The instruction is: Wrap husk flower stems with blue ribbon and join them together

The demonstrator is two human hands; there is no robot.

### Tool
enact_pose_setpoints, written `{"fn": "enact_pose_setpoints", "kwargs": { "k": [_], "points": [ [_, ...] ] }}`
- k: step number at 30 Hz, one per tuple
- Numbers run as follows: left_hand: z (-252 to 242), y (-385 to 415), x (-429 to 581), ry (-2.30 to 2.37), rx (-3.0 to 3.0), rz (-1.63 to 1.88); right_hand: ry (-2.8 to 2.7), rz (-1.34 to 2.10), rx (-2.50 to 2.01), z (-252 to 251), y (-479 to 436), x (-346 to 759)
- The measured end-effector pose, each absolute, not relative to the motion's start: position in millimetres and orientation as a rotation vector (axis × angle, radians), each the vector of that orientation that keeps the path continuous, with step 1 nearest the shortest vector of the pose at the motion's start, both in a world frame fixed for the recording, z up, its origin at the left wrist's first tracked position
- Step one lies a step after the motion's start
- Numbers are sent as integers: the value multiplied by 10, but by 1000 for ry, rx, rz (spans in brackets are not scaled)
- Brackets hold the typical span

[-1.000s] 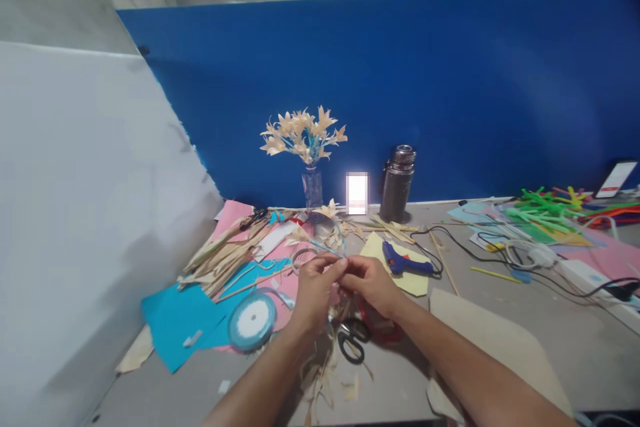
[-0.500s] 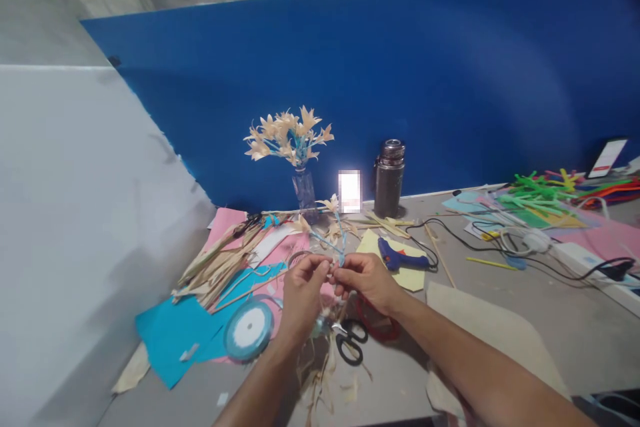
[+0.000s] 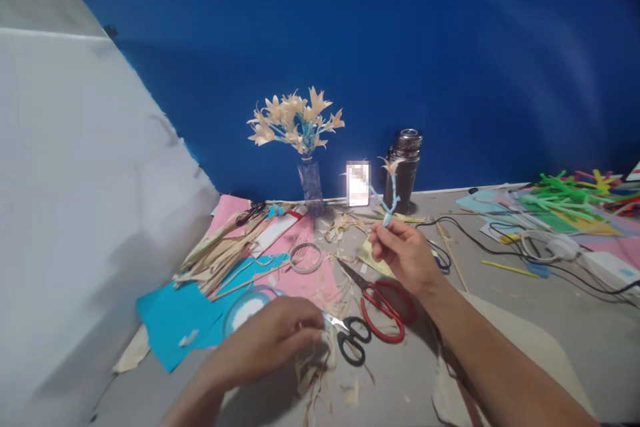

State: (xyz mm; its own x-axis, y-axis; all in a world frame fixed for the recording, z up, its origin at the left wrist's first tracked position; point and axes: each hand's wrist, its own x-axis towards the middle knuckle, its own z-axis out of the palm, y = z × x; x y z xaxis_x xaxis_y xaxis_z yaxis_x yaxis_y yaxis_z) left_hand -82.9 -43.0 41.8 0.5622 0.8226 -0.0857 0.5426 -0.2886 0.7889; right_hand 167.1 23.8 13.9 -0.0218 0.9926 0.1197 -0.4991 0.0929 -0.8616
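My right hand (image 3: 403,250) is closed in a pinch around the stem of a handmade flower sprig (image 3: 391,203). Its stems are wrapped in light blue, and a pale petalled flower tops one of them. Low over the table, my left hand (image 3: 283,330) is bent downward with thumb and forefinger apart, beside the blades of black-handled scissors (image 3: 353,339). It partly covers a light blue ribbon spool (image 3: 235,313). Red-handled scissors (image 3: 383,310) lie between the hands. A ring-shaped roll (image 3: 306,258) rests on pink paper beyond the left hand.
A clear vase (image 3: 311,187) at the back holds a bunch of pale flowers (image 3: 295,120). Beside it stand a bright, blurred-out screen (image 3: 358,185) and a dark thermos (image 3: 404,170). Dried husk strips (image 3: 220,247) and blue paper (image 3: 173,330) lie left; cables (image 3: 500,240) and green pipe cleaners (image 3: 560,197) lie right.
The hands were together at the sprig. My right hand has carried it up and right, while my left hand has let go and dropped toward the spool and black-handled scissors. The view has shifted.
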Motion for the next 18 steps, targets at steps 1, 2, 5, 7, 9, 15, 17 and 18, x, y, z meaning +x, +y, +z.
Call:
{"fn": "enact_pose_setpoints", "kwargs": {
  "k": [1, 2, 5, 7, 9, 15, 17, 18],
  "points": [
    [494, -381, -890, 1121, 1976, 439, -890, 1348, -712, 162, 255, 1716],
    [567, -309, -949, 1155, 1969, 481, -879, 1331, -705, 179, 268, 1760],
    [751, 2, -1147, 1278, 2014, 493, -851, 1293, -672, 202, 288, 1875],
    [829, 205, -1313, 1423, 2077, 435, -850, 1273, -654, 211, 283, 1933],
    [864, 333, -1483, 1515, 2096, 348, -880, 1258, -651, 222, 268, 1973],
    [721, 394, -1733, 1759, 1905, 732, -949, 1275, -650, 204, 255, 1992],
    [632, 474, -1751, 1846, 1828, 892, -939, 1291, -648, 168, 274, 1978],
    [597, 544, -1761, 1882, 1800, 934, -935, 1301, -649, 146, 286, 1970]
  ]
}}
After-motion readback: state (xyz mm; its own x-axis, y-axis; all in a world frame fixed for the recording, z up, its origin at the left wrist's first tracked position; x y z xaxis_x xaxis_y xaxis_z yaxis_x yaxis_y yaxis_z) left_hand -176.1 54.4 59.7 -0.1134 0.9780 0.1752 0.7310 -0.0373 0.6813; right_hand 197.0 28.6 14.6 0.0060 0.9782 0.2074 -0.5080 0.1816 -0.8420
